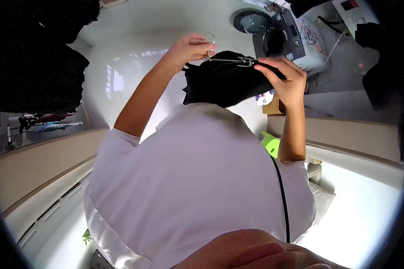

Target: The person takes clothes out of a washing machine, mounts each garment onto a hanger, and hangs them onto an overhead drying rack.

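Observation:
A metal clip hanger (226,60) is held up in front of my chest, its round hook (209,34) pointing away from me. My left hand (191,50) is closed around the hanger beside the hook, fingers and thumb pinched together. A black cloth garment (222,83) hangs below the bar; its exact kind is unclear. Near the bar's right end sits a metal clip (245,62) at the garment's edge. My right hand (286,76) pinches the black cloth just right of this clip, thumb underneath and fingers on top.
Ahead to the right stands a dark front-loading washing machine (280,40) with its round door (252,21) swung open. Dark hanging shapes (36,67) fill the upper left. A bright green object (270,143) and a cardboard-brown box (274,106) are low on the right.

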